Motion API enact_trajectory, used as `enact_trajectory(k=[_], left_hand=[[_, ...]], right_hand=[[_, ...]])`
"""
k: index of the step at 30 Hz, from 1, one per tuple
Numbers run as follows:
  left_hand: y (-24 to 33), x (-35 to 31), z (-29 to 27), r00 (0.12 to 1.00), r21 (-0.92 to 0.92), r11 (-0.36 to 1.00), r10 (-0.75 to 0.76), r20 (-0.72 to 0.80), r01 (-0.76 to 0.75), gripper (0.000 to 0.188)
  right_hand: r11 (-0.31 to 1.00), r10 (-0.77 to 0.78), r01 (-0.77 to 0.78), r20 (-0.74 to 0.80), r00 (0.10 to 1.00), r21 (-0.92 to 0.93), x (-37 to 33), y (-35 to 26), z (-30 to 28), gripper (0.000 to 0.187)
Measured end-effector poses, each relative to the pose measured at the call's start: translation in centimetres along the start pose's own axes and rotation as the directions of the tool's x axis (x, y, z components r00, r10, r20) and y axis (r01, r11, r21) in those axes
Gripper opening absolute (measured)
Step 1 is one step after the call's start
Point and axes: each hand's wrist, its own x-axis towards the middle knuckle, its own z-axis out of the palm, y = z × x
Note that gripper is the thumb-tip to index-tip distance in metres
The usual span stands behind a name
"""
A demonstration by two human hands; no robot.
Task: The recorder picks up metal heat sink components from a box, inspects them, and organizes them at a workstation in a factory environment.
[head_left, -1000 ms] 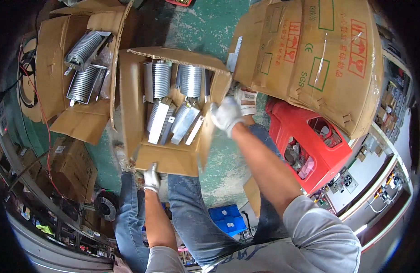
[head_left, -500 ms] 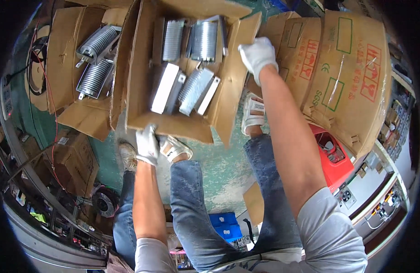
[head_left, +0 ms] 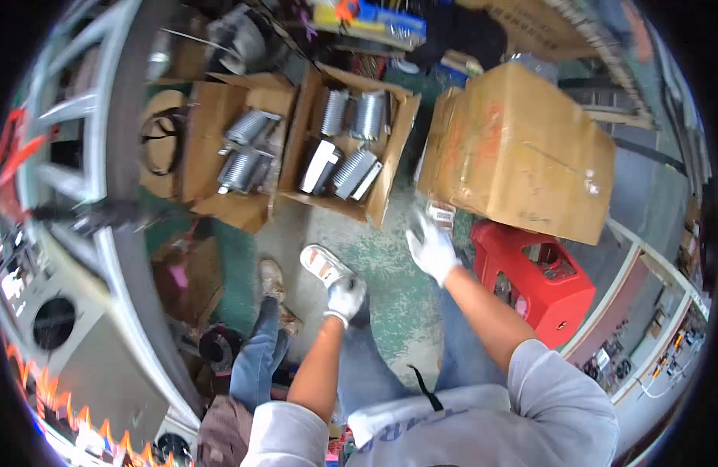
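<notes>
An open cardboard box (head_left: 322,204) stands on the floor ahead of me, holding several ribbed silver cylinders (head_left: 367,115) in metal brackets. My left hand (head_left: 346,299), in a white glove, is over my leg, with its fingers curled in and nothing visible in them. Right of it, my right hand (head_left: 433,251) is gloved too; its fingers are stretched out and empty. Both hands are apart from the box, on its near side. Against the box's left side stands a second open carton (head_left: 205,183) with similar cylinders.
A large closed carton (head_left: 553,163) stands at the right, beside a red plastic stool (head_left: 542,284). Another person's jeans leg (head_left: 254,362) is at my left. A grey metal frame (head_left: 110,233) runs along the left side. Tools and packages (head_left: 366,23) lie at the far end.
Both hands have let go of the open box and drawn back toward me. The box now stands farther off beside the other open carton. My view has shifted.
</notes>
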Motion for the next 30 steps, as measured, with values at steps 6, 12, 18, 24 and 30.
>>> enact_trajectory(k=[6, 12, 18, 24, 30], left_hand=[[3.4, -18.2, -0.6, 0.97, -0.246, 0.968, -0.101, -0.221, 0.045, 0.037], [6.9, -24.3, -2.8, 0.869, -0.24, 0.965, -0.032, -0.494, -0.101, 0.029], [10.3, -21.5, -4.0, 0.918, -0.121, 0.97, 0.153, -0.367, -0.21, 0.034], [6.8, -16.3, -4.8, 0.954, -0.067, 0.997, 0.023, -0.3, -0.045, 0.028], [9.3, -16.9, -4.6, 0.938, -0.027, 0.989, 0.129, -0.322, -0.146, 0.028]], right_hand=[[0.995, 0.077, -0.084, 0.12, 0.99, 0.055, -13.1, 3.9, -17.5, 0.038], [0.823, 0.568, -0.567, 0.003, 0.823, -0.037, -21.8, 15.7, -25.4, 0.035], [0.778, 0.624, -0.628, -0.108, 0.774, 0.002, -26.6, 13.9, -28.8, 0.036], [0.818, 0.572, -0.557, -0.09, 0.815, 0.144, -29.6, 14.9, -28.0, 0.036], [0.758, 0.63, -0.608, -0.023, 0.776, 0.238, -30.5, 15.8, -30.3, 0.032]])
